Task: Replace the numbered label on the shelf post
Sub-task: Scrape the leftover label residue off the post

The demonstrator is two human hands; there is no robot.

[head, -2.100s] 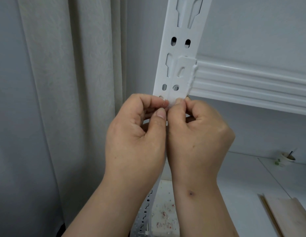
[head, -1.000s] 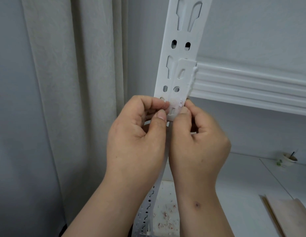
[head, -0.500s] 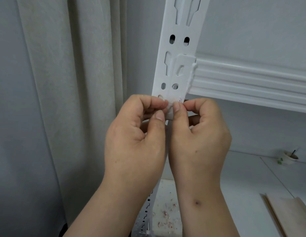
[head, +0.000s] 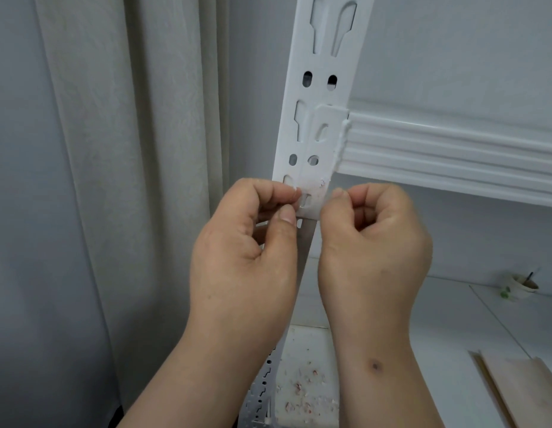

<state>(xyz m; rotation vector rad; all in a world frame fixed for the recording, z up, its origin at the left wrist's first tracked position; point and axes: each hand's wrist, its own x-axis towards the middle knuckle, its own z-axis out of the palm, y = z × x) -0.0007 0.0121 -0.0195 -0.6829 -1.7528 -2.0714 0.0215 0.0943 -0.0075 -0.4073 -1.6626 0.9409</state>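
Note:
A white slotted metal shelf post [head: 318, 88] runs up the middle of the head view. Just below its beam joint sits a patch of scraped label residue [head: 314, 193], whitish with faint pink marks; no number is readable. My left hand [head: 246, 242] pinches the post's left edge at that patch between thumb and forefinger. My right hand [head: 373, 239] is curled into a loose fist just right of the patch, its fingertip near the post's right edge. Whether it holds a scrap I cannot tell.
A white ribbed shelf beam [head: 453, 156] runs right from the post. A pale curtain [head: 129, 149] hangs at the left. On the surface below lie pinkish paper scraps [head: 305, 393], a small paper cup [head: 521, 287] and a wooden board [head: 521, 393].
My right hand has pulled away to the right off the post, uncovering the residue patch. My left hand has kept its pinch on the post's left edge.

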